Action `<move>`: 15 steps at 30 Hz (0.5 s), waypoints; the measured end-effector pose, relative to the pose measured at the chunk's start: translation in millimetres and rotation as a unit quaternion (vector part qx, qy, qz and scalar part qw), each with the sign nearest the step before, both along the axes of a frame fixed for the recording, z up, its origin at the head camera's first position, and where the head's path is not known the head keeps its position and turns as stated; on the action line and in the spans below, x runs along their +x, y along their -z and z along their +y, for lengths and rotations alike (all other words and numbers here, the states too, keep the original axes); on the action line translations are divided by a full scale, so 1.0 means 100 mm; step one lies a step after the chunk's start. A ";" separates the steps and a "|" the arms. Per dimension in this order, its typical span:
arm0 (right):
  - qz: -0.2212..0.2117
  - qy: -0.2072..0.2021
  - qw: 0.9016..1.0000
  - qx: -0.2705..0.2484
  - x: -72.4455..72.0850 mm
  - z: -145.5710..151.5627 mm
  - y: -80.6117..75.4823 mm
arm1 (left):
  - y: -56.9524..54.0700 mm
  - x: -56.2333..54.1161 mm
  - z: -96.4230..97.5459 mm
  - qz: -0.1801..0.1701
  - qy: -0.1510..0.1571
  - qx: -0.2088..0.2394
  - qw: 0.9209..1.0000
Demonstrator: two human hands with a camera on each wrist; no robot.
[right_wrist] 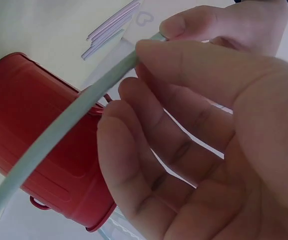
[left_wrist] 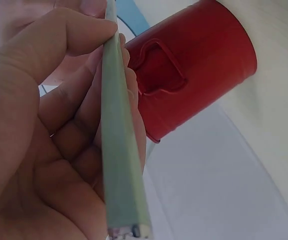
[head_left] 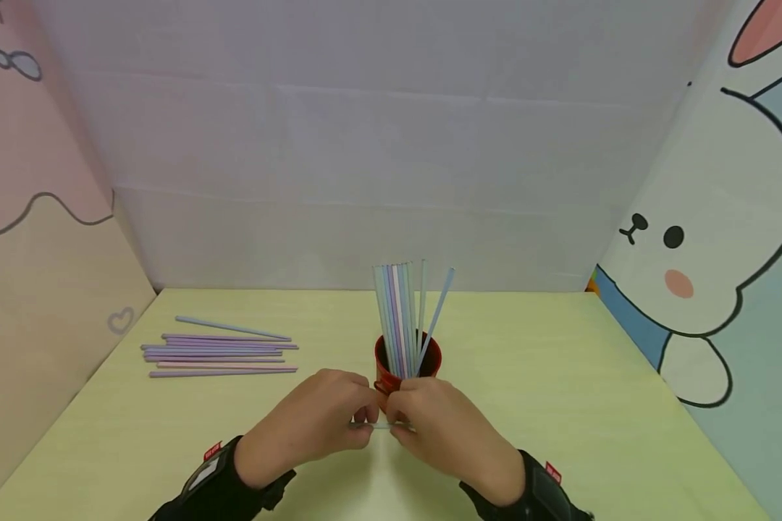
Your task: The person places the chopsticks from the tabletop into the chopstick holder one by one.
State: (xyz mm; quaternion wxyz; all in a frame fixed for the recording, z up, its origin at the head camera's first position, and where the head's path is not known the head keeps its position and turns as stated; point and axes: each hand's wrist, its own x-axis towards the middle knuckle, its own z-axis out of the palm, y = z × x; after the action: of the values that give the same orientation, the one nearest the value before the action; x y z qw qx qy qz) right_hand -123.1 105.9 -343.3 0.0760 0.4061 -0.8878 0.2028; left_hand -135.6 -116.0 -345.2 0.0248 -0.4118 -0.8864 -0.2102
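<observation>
My left hand (head_left: 329, 412) and right hand (head_left: 443, 427) hold a thin pale green stick (head_left: 381, 426) level between them. In the left wrist view the left thumb and fingers pinch the stick (left_wrist: 119, 150), whose near end has squared edges and dark marks. The right thumb and fingertips pinch it in the right wrist view, where a long part of the stick (right_wrist: 59, 127) runs past the hand. Just beyond both hands stands a red metal cup (left_wrist: 203, 60) with small wire handles. Several pastel sticks (head_left: 396, 311) stand upright in it, and a blue one (head_left: 438, 310) leans right.
On the left of the pale yellow table (head_left: 528, 376) lie several purple, blue and pink sticks (head_left: 218, 354), roughly side by side. One blue stick (head_left: 231, 327) lies aslant behind them. A white backdrop (head_left: 365, 166) and printed side panels (head_left: 704, 239) enclose the table.
</observation>
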 end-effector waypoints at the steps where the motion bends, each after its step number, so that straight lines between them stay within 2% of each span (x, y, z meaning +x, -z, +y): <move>1: -0.003 0.000 1.000 0.000 0.00 0.00 0.00 | 0.00 0.00 0.01 -0.005 -0.001 0.004 1.000; 9: -0.019 0.001 1.000 0.011 -0.02 -0.01 0.01 | 0.03 0.01 0.06 -0.022 0.002 0.039 0.999; 13: -0.026 -0.001 0.999 0.030 -0.04 0.01 -0.01 | 0.00 0.00 0.04 -0.028 0.011 0.038 0.999; 15: -0.037 0.003 0.998 0.049 -0.05 0.04 -0.05 | -0.03 -0.01 0.01 -0.031 0.002 0.033 0.999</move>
State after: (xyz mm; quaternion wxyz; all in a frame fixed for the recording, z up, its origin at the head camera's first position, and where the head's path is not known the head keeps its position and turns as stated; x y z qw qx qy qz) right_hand -127.6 110.2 -337.9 0.0239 0.3989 -0.9001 0.1738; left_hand -136.7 -115.4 -342.2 0.0102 -0.4057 -0.8783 -0.2525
